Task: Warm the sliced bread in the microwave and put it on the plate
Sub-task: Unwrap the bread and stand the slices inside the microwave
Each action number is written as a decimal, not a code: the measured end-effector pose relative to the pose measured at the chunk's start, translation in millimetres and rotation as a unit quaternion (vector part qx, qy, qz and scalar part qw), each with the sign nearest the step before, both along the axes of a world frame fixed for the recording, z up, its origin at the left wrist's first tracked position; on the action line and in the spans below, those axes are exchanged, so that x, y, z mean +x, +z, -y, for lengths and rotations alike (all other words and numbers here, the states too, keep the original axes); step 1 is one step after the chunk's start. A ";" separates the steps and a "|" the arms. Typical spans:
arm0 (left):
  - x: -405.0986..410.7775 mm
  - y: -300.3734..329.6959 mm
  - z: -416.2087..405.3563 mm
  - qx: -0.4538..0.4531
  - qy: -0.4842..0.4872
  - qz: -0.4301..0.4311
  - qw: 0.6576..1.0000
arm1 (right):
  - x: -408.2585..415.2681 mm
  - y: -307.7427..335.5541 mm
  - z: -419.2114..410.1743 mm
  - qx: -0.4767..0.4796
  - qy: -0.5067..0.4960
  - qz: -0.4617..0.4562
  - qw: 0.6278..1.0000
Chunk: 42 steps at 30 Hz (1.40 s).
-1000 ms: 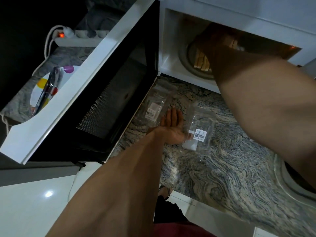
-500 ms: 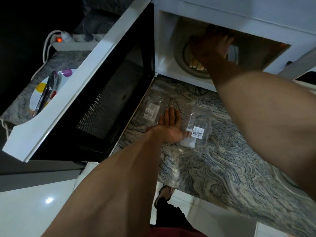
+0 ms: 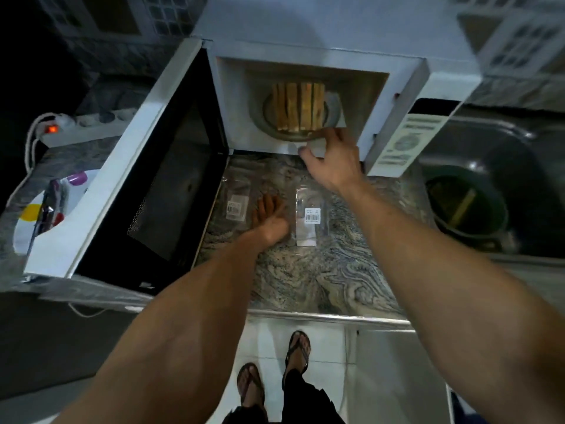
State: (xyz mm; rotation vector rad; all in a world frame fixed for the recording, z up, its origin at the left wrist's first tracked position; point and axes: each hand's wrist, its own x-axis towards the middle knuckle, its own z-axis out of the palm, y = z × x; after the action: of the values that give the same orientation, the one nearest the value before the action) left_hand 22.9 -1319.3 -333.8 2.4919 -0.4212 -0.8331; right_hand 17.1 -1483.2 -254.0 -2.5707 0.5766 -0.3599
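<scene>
The sliced bread [image 3: 299, 108] stands on the round tray inside the open microwave [image 3: 397, 87]. The right hand [image 3: 331, 159] hangs at its front edge with loosely curled fingers, holding nothing. The left hand [image 3: 269, 217] lies flat on the counter [image 3: 336, 270], fingers straight.

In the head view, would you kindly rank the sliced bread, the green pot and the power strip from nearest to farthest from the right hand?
From the right hand:
1. Sliced bread, just beyond it on the microwave turntable.
2. Green pot, to the right in the sink.
3. Power strip, far left, past the open door.
</scene>
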 end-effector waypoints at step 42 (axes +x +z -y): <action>-18.3 60.2 -43.6 -0.089 0.137 -0.192 0.968 | -112.0 -42.1 -67.9 0.344 -0.189 -0.219 0.894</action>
State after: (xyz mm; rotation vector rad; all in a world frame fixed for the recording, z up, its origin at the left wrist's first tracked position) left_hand 4.6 -1275.7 -273.6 2.0963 -0.0137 -1.0787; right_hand -94.9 -1415.3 -296.1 -1.8317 1.1365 0.2840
